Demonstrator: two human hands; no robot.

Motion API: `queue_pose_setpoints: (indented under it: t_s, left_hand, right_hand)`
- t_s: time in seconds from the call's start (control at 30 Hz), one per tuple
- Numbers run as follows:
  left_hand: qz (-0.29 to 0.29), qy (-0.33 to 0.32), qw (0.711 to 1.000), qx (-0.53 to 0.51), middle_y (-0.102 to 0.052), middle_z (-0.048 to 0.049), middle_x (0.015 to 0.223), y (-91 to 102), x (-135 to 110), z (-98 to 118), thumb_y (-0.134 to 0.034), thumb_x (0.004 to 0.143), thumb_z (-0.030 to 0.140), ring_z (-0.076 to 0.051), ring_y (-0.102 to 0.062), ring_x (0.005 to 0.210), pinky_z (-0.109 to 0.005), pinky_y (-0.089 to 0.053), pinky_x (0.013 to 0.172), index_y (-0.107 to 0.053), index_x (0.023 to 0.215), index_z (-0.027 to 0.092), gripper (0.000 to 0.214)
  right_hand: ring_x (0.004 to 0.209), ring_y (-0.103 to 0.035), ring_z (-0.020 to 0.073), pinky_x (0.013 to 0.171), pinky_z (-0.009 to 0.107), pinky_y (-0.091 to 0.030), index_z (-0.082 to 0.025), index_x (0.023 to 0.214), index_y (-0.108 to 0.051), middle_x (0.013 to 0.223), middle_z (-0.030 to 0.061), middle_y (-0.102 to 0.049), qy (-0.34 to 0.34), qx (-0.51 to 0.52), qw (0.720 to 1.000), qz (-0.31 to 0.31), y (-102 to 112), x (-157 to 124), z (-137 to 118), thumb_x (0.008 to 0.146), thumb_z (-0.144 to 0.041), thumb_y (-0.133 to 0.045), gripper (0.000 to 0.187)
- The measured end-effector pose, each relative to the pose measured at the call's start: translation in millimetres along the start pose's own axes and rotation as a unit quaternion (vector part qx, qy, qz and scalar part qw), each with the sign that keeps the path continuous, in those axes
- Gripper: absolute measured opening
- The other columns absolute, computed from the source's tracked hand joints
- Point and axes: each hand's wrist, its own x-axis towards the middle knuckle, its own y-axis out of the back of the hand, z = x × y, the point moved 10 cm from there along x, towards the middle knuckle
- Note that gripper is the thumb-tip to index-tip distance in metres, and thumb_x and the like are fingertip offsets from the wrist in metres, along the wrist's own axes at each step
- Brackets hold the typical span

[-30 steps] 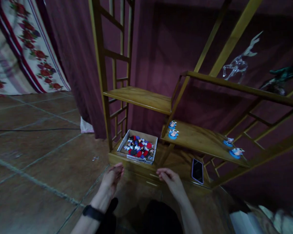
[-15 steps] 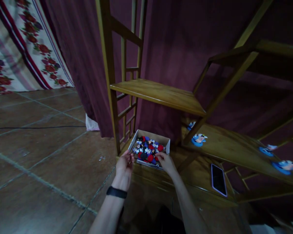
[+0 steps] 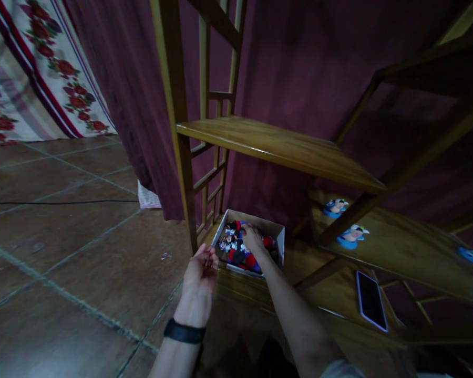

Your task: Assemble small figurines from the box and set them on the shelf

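An open cardboard box point(image 3: 280, 242) sits on the bottom shelf, filled with several small figurines point(image 3: 236, 247) in red, blue, black and white. My right hand point(image 3: 253, 239) reaches down into the box over the figurines at its middle and back. Its fingertips are hidden among them, so a grip cannot be made out. Just outside the box's front left corner, my left hand point(image 3: 202, 269) is turned palm up. Its fingers are loosely curled and apart, and I see nothing in it. A dark band point(image 3: 184, 332) circles my left wrist.
A wooden shelf unit point(image 3: 183, 184) surrounds the box, with a shelf board point(image 3: 276, 144) above it. Blue-based figurines point(image 3: 351, 236) stand on the shelf to the right. Below them lies a phone point(image 3: 371, 300). A cable point(image 3: 63, 202) crosses the tiled floor on the left.
My right hand has moved from the box's front right part deeper toward its back middle. My left hand has stayed by the corner, its palm turned up more. The view has shifted slightly.
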Motion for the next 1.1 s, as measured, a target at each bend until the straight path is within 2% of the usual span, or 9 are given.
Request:
queue_pose_setpoints:
  t_s: [0.23, 0.37, 0.47, 0.57, 0.63, 0.77, 0.87, 0.97, 1.1]
  left_hand:
    - [-0.001, 0.004, 1.000, -0.001, -0.055, -0.0021, 0.073, -1.5, 2.1, 0.0, -0.045, 0.074, -0.005, -0.006, -0.054, 0.054, -0.014, -0.045, 0.048, -0.053, 0.093, 0.015, 0.028]
    - [0.003, 0.028, 1.000, -0.004, -0.057, -0.0037, 0.076, -2.4, 5.6, -3.3, -0.044, 0.075, -0.006, -0.006, -0.056, 0.056, -0.015, -0.046, 0.049, -0.053, 0.090, 0.014, 0.027]
    - [0.012, 0.031, 0.999, -0.008, -0.058, -0.0049, 0.079, -1.2, 7.7, -2.4, -0.043, 0.075, -0.007, -0.007, -0.057, 0.057, -0.014, -0.046, 0.048, -0.053, 0.091, 0.014, 0.027]
    - [0.005, 0.034, 0.999, -0.014, -0.058, -0.0043, 0.079, -2.3, 8.0, -1.9, -0.043, 0.076, -0.006, -0.006, -0.057, 0.057, -0.014, -0.046, 0.048, -0.054, 0.091, 0.015, 0.028]
    - [0.004, 0.040, 0.999, -0.016, -0.058, -0.0042, 0.079, -2.3, 7.6, -3.2, -0.043, 0.076, -0.006, -0.006, -0.057, 0.057, -0.014, -0.047, 0.048, -0.054, 0.091, 0.015, 0.027]
    - [0.005, 0.052, 0.999, -0.015, -0.058, -0.0042, 0.078, -2.3, 8.0, -6.7, -0.043, 0.076, -0.007, -0.006, -0.058, 0.057, -0.014, -0.047, 0.049, -0.053, 0.092, 0.015, 0.029]
    - [-0.001, 0.054, 0.998, -0.018, -0.059, -0.0042, 0.078, -3.6, 9.9, -6.8, -0.043, 0.077, -0.006, -0.006, -0.059, 0.058, -0.013, -0.047, 0.049, -0.052, 0.092, 0.015, 0.028]
    - [0.005, 0.054, 0.998, -0.020, -0.059, -0.0043, 0.077, -2.5, 12.4, -6.0, -0.043, 0.077, -0.005, -0.007, -0.058, 0.057, -0.014, -0.047, 0.048, -0.052, 0.092, 0.014, 0.026]
    - [-0.004, 0.064, 0.998, 0.004, -0.059, -0.0047, 0.075, -4.8, 13.6, -10.0, -0.045, 0.077, -0.004, -0.008, -0.059, 0.057, -0.016, -0.048, 0.049, -0.054, 0.091, 0.013, 0.025]
  right_hand:
    - [0.105, -0.050, 0.0233, 0.093, 0.036, -0.034, -0.016, 0.100, -0.059, 0.110, 0.0141, -0.058, -0.060, -0.054, 0.997, 0.013, -15.1, 19.3, 7.2, 0.085, -0.020, -0.041, 0.024]
    - [0.100, -0.054, 0.0207, 0.091, 0.033, -0.035, -0.020, 0.088, -0.065, 0.101, 0.0084, -0.064, -0.047, -0.035, 0.998, 0.000, -20.2, 18.5, 6.3, 0.083, -0.018, -0.043, 0.023]
    - [0.099, -0.056, 0.0180, 0.089, 0.029, -0.036, -0.023, 0.090, -0.065, 0.101, 0.0038, -0.065, -0.029, -0.012, 1.000, 0.001, -15.4, 19.1, 10.1, 0.083, -0.016, -0.041, 0.026]
    - [0.104, -0.054, 0.0185, 0.089, 0.028, -0.036, -0.021, 0.106, -0.060, 0.110, 0.0062, -0.063, -0.042, -0.007, 0.999, 0.033, -3.7, 21.8, 19.2, 0.083, -0.011, -0.038, 0.034]
    - [0.105, -0.053, 0.0198, 0.090, 0.029, -0.035, -0.019, 0.109, -0.057, 0.110, 0.0088, -0.061, -0.049, -0.012, 0.998, 0.036, -2.6, 23.7, 20.5, 0.083, -0.011, -0.037, 0.034]
    - [0.107, -0.050, 0.0226, 0.092, 0.034, -0.034, -0.017, 0.101, -0.059, 0.109, 0.0124, -0.058, -0.061, -0.051, 0.996, 0.034, -7.4, 22.9, 14.2, 0.083, -0.015, -0.041, 0.025]
    - [0.105, -0.049, 0.0220, 0.091, 0.034, -0.033, -0.018, 0.091, -0.061, 0.105, 0.0113, -0.058, -0.049, -0.061, 0.996, 0.049, -5.2, 20.2, 5.9, 0.083, -0.017, -0.044, 0.018]
    - [0.099, -0.052, 0.0195, 0.090, 0.032, -0.035, -0.020, 0.086, -0.061, 0.098, 0.0075, -0.061, -0.040, -0.014, 0.997, 0.062, 5.1, 17.2, 3.9, 0.082, -0.019, -0.046, 0.015]
    - [0.084, -0.058, 0.0168, 0.078, 0.028, -0.043, -0.024, 0.092, -0.059, 0.086, 0.0006, -0.065, -0.043, 0.168, 0.983, 0.067, 23.5, -1.8, 5.2, 0.084, -0.027, -0.043, 0.018]
